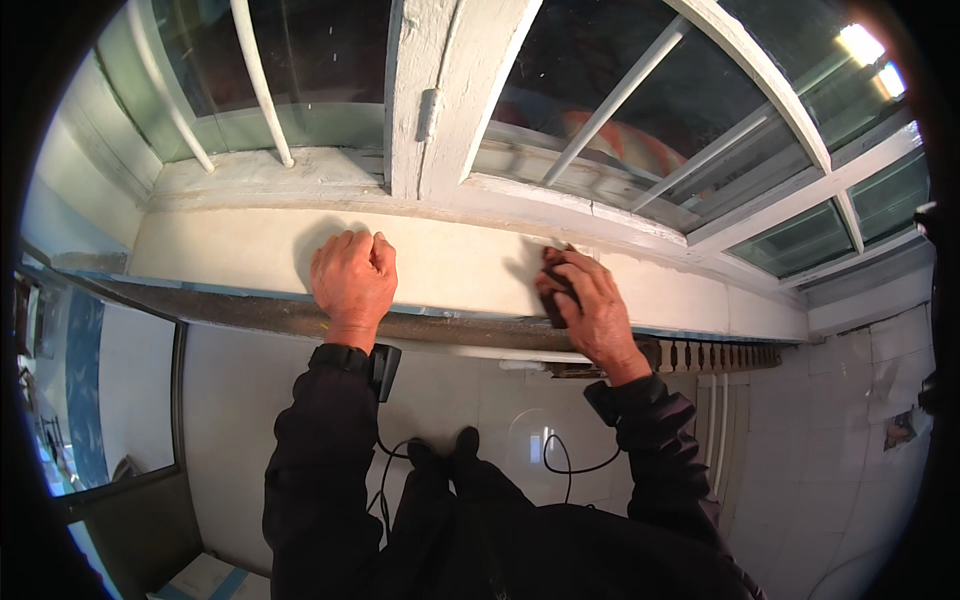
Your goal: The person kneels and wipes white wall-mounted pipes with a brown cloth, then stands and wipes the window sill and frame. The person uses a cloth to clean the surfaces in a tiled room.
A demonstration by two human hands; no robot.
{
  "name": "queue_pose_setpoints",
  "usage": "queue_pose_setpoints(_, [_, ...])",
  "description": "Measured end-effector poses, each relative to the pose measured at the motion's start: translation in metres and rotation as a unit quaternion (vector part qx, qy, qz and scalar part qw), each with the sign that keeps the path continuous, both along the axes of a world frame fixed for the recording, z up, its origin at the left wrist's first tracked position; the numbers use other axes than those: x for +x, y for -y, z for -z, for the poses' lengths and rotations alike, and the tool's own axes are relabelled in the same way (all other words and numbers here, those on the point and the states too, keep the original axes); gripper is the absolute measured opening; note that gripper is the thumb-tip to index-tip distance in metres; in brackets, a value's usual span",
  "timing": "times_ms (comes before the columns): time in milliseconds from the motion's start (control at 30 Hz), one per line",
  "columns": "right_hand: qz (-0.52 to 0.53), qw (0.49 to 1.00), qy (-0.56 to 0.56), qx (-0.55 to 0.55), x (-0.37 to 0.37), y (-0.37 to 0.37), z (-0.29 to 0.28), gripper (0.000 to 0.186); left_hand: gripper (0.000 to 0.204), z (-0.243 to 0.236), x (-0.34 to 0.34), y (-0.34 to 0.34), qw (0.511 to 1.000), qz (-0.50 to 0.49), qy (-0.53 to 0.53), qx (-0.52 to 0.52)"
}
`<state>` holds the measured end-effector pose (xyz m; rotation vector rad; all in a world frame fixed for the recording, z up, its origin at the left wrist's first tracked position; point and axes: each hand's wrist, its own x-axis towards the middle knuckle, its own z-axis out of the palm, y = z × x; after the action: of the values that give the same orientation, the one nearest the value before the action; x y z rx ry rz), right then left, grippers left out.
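Observation:
A cream-coloured windowsill [450, 265] runs across in front of me, under a white-painted window frame. Curled into a fist, my left hand [354, 275] rests on the sill's left part; nothing sticks out of it. Farther right, my right hand [592, 300] grips a dark brown rag [550, 285], its fingers bent over it and pressing it to the sill. Most of the rag is hidden under the palm and fingers, so its full shape does not show.
White bars [262, 85] stand in the left window opening. A glazed white casement [700, 130] slants out at the right. Below the sill are a white pipe [470, 352], a dark slatted wooden piece [715, 355] and black cables [570, 460] near my feet. A dark-framed panel [180, 400] stands left.

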<state>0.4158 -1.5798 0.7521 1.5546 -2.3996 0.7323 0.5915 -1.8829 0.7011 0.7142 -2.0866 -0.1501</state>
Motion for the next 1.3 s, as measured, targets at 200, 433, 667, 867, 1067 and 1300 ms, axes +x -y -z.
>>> queue_pose_setpoints(200, [0.202,0.979,-0.002,-0.013,-0.058,-0.11,0.01,0.034,0.033,0.002,-0.001,0.0,1.0,-0.013,0.004,-0.026])
queue_pose_setpoints(433, [0.184,0.982,-0.021,-0.044,-0.053,-0.085,0.026,0.039,0.035,0.004,-0.002,0.001,0.999,-0.022,0.015,-0.039])
queue_pose_setpoints(667, [0.062,0.995,0.005,-0.076,-0.031,-0.054,0.015,0.039,0.036,0.008,0.001,0.009,0.997,-0.019,0.074,-0.024])
queue_pose_setpoints(867, [0.087,0.992,-0.02,-0.084,-0.078,-0.137,0.016,0.034,0.037,-0.001,-0.008,-0.007,0.992,-0.028,0.109,-0.061])
queue_pose_setpoints(1067, [0.214,0.973,-0.025,-0.082,-0.162,-0.272,0.013,0.034,0.041,-0.01,-0.069,-0.103,0.994,-0.004,0.096,0.05])
queue_pose_setpoints(1300, [0.176,0.98,-0.014,-0.097,-0.158,-0.265,0.022,0.041,0.047,0.001,-0.124,-0.157,0.997,-0.031,0.05,0.055])
